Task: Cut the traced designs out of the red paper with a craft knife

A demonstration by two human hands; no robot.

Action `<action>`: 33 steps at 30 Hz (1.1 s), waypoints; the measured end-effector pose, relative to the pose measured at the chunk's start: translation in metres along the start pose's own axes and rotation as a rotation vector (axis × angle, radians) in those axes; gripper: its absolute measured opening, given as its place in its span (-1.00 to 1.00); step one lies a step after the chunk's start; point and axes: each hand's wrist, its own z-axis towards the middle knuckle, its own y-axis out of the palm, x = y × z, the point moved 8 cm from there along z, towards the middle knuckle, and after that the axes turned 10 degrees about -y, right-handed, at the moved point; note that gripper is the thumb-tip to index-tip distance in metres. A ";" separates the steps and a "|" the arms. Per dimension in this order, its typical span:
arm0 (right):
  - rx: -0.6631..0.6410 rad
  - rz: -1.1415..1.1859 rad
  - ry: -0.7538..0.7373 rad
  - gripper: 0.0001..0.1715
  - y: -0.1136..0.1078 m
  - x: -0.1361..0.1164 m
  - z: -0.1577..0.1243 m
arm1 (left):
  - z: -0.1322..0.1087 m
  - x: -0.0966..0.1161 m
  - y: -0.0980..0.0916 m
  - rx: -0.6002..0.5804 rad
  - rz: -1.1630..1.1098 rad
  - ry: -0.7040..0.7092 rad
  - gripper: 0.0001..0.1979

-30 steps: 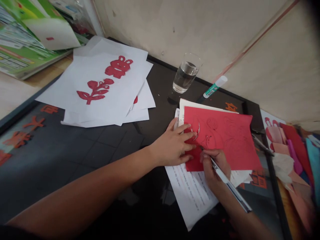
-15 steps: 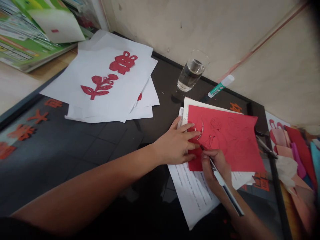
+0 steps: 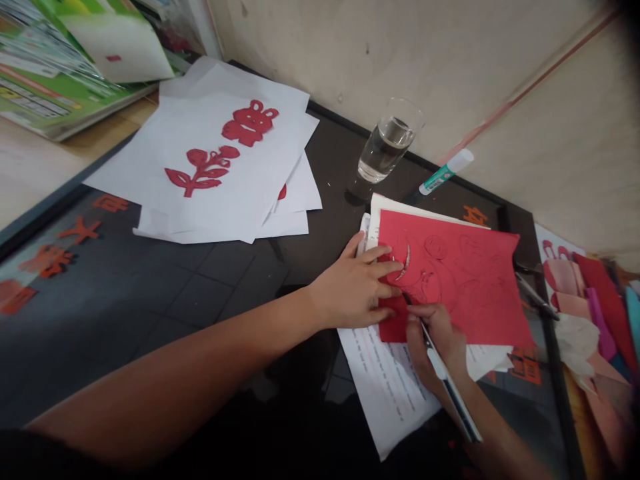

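The red sheet (image 3: 485, 280) is matt paper, scored with faint line marks, its surface otherwise smooth. The slim tool (image 3: 453, 392) has a smooth, pale barrel with a light sheen; whether it is plastic or metal cannot be told. The tabletop (image 3: 215, 267) is black, glossy and mirror-like. The tumbler (image 3: 393, 143) is clear, smooth glass. White plastic, smooth, caps the green-labelled tube (image 3: 446, 172). 2 red paper cut-outs (image 3: 251, 125) look matt on plain white paper sheets (image 3: 273, 160). The printed sheet (image 3: 373, 390) is matt paper, slightly creased. The wall (image 3: 400, 53) looks dull and blemished.
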 end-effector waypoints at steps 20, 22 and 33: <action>-0.026 0.043 -0.223 -0.87 -0.006 -0.009 -0.004 | 0.000 -0.001 0.000 -0.011 -0.006 -0.011 -0.72; -0.036 0.045 -0.269 -0.85 -0.006 -0.009 -0.004 | 0.001 -0.001 0.000 -0.008 -0.009 -0.013 -0.72; -0.307 0.091 -0.702 -0.77 0.000 -0.011 -0.001 | 0.000 0.001 -0.003 0.038 -0.029 0.010 -0.74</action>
